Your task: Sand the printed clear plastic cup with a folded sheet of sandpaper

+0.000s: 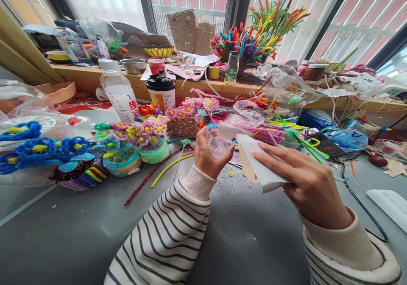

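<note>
My left hand [208, 155] is closed round a small clear plastic bottle [215, 143] with a barcode label, held just above the grey table [79, 230]. My right hand [310, 183] grips a folded white paper or card [257, 164], its edge pointing toward the bottle. The two hands are close together, almost touching. Small glittery specks [230, 181] lie on the table beneath them. Both arms wear striped cream sleeves.
Pipe-cleaner flower pots [136, 143] and blue flowers [38, 149] stand at the left. Loose pipe cleaners [286, 130] pile up behind the hands. A water bottle [119, 92] and a lidded cup [161, 92] stand behind. A cluttered shelf runs under the window. A black cable [359, 200] trails at the right.
</note>
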`<state>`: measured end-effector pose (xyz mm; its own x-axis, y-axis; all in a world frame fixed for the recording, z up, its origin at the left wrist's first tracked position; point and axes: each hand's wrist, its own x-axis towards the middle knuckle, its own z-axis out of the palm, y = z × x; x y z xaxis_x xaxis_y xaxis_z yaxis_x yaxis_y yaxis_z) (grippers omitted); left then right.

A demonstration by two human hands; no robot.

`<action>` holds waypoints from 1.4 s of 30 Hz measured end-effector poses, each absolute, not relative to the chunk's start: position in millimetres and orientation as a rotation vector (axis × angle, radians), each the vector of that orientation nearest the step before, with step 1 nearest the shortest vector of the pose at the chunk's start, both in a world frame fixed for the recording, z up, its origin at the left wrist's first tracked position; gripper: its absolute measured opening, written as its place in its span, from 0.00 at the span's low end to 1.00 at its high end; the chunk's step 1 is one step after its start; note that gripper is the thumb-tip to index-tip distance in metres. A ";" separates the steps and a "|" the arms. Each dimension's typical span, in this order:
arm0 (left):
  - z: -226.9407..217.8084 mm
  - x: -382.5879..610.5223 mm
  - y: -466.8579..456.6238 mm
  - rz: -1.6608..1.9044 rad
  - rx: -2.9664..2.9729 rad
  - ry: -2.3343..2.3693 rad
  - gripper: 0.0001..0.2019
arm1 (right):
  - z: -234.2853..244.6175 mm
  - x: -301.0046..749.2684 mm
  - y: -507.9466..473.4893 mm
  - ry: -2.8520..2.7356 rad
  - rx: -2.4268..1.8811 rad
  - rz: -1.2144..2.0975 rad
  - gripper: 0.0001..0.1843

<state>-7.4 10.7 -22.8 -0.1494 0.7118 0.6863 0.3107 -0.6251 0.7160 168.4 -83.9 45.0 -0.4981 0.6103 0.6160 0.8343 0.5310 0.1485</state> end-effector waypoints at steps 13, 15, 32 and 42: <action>-24.1 -9.4 11.3 1.873 1.887 1.191 0.33 | 47.9 167.7 -86.4 -2.297 -1.173 -0.625 0.30; -23.2 -10.1 10.6 1.884 1.927 1.213 0.34 | 47.4 169.7 -85.6 -2.288 -1.213 -0.621 0.31; -24.2 -12.6 13.2 1.925 1.991 1.211 0.34 | 46.5 174.1 -85.4 -2.311 -1.132 -0.516 0.27; -20.0 -14.3 13.1 2.017 2.068 1.130 0.34 | 47.3 174.6 -85.2 -2.319 -1.104 -0.481 0.29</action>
